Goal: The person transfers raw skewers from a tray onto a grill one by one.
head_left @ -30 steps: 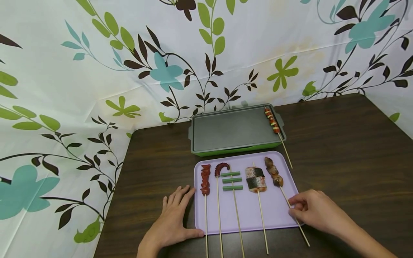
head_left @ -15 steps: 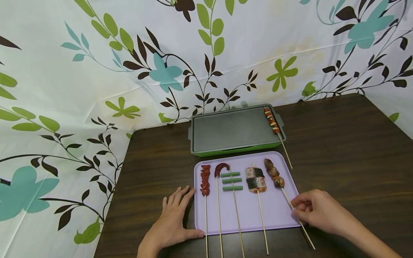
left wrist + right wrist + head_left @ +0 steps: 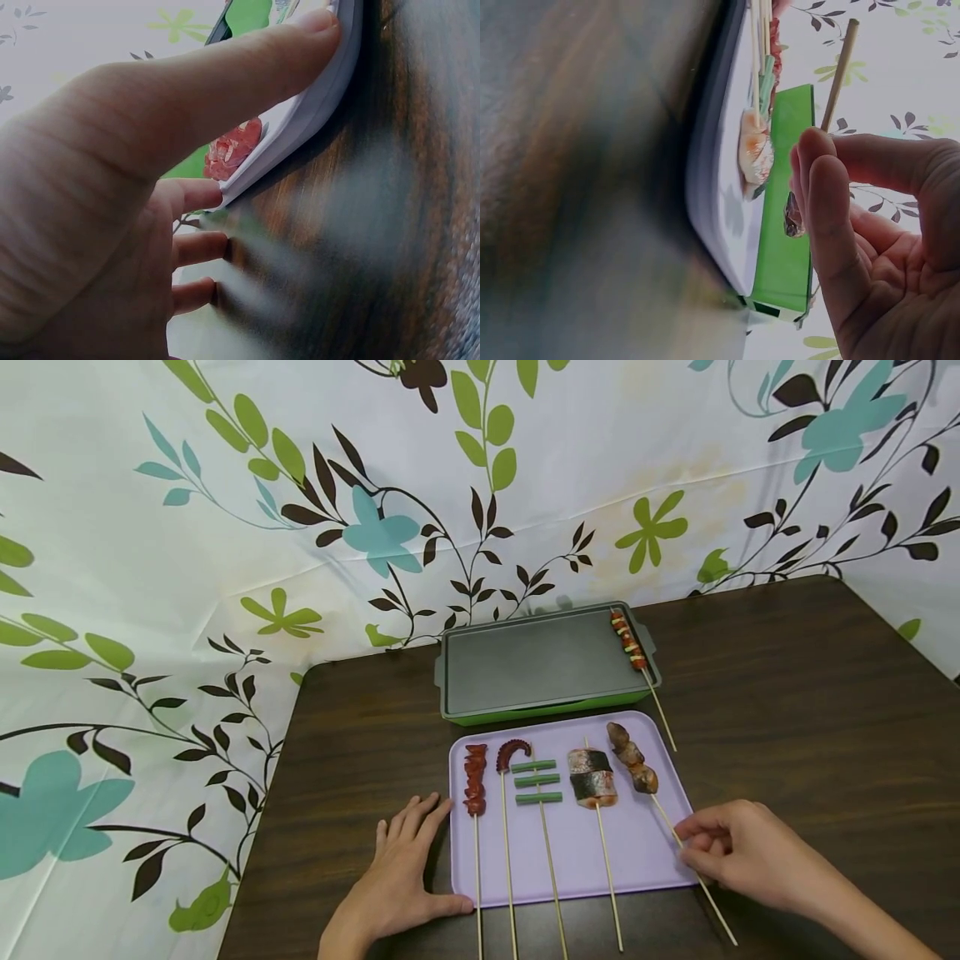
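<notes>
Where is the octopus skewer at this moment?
In the head view, the octopus skewer lies on the purple tray, second from the left, between the red sausage skewer and the green bean skewer.

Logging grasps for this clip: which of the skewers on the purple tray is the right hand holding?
The rightmost one, the brown meat skewer. The right hand pinches its stick near the tray's right edge; the other four lie untouched to its left.

I see a staged tabletop cooking set: a dark wood table (image 3: 787, 710) screened by leaf-print curtains (image 3: 225, 527), bearing a green griddle (image 3: 540, 672) and a lilac tray (image 3: 645, 852) of skewers.
</notes>
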Demonstrator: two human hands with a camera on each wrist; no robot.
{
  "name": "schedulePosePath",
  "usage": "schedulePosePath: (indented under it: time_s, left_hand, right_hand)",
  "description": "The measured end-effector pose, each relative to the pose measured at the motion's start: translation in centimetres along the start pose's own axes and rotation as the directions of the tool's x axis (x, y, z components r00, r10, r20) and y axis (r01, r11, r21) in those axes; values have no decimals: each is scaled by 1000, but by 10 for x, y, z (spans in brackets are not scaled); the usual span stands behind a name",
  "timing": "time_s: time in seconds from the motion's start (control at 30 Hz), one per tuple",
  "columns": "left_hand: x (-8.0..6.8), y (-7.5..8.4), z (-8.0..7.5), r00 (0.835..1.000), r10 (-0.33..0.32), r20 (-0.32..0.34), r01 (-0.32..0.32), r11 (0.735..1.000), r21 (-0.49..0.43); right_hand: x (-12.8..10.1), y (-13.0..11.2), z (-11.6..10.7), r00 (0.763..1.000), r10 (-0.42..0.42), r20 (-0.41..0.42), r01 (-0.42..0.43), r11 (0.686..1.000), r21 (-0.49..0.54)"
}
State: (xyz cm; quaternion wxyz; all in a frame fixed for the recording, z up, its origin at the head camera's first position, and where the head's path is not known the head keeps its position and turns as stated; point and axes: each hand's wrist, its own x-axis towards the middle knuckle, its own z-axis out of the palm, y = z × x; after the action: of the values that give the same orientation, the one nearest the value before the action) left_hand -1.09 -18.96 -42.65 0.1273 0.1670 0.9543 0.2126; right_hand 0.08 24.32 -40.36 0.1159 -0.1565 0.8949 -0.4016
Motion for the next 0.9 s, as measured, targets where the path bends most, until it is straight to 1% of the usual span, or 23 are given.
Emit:
schedulePosePath:
  time_s: [0.13,0.3,0.47,0.57,0.73,0.83,0.9]
  left_hand:
    - [0,0,-1,1000,0,-2,0,1000,2]
    - [0,1,-2,1000,-6,-5,6,1000,4]
    - [0,2,-2,1000,-11,-3,11,1000,4]
    - [0,2,-2,1000,-12,-2,12,1000,5]
    - [0,2,-2,1000,-19,4,19,1000,2]
    - [0,2,-1,1000,-18,4,18,1000,-4]
    - [0,1,0,1000,-13,1,13,1000,-4]
  right_hand:
    - [3,-7,-3,1000,-26,-12,26,1000,6]
    - [8,-17,-10,1000,-21,-11,21,1000,20]
    - [15,-23,-20,998,-31,-55,30,999,-16]
    - [22,-27,-32,998,-1,-69,0,1000,-20]
    - [42,-29,-51,997,71,-44,-69,996,50]
    - [57,-27,-58,996,84,-43,-81,994,80]
    - [67,-24,-61,995,84,-55,-80,994,79]
